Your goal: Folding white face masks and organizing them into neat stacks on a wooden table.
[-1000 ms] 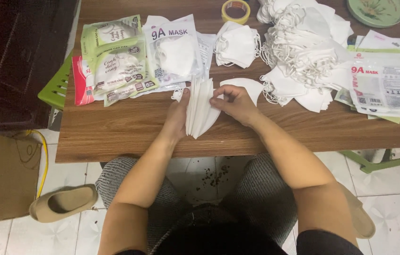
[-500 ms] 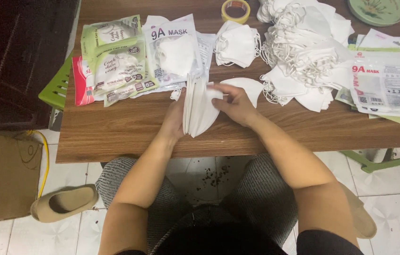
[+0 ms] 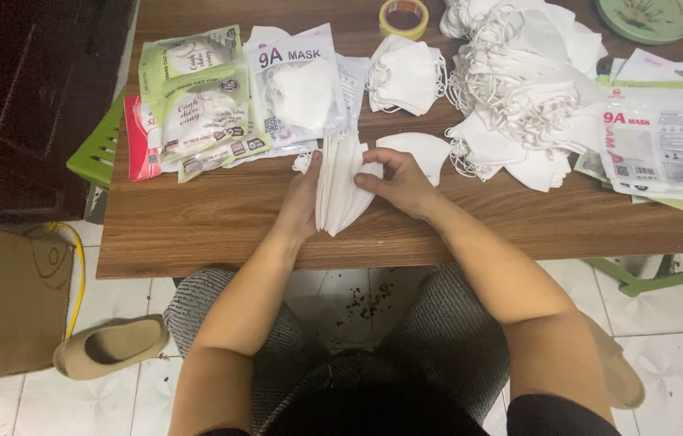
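**Stack of folded white masks, held on edge at the bench front**

Stack of masks (image 3: 340,190): white, folded flat, standing on edge at the near middle of the wooden bench (image 3: 196,226), fanning slightly toward the top.

Left hand (image 3: 301,202): flat against the stack's left face, grip closed on it.

Right hand (image 3: 402,184): fingers curled over the stack's right face and top edge, grip closed on the same stack.

Single mask (image 3: 422,149): lying flat just behind the right hand.

Sealed mask packets (image 3: 297,89): clear and green pouches, overlapping, left rear of the stack.

Small mask bundle (image 3: 404,74): rear centre.

Large heap of loose masks (image 3: 531,89): right rear, ear loops tangled.

More packets (image 3: 660,145): far right.

Tape roll (image 3: 404,16): yellow, rear edge.

Green plate (image 3: 647,18): rear right corner.

Shoe (image 3: 111,347): beige, on the tiled floor, left.
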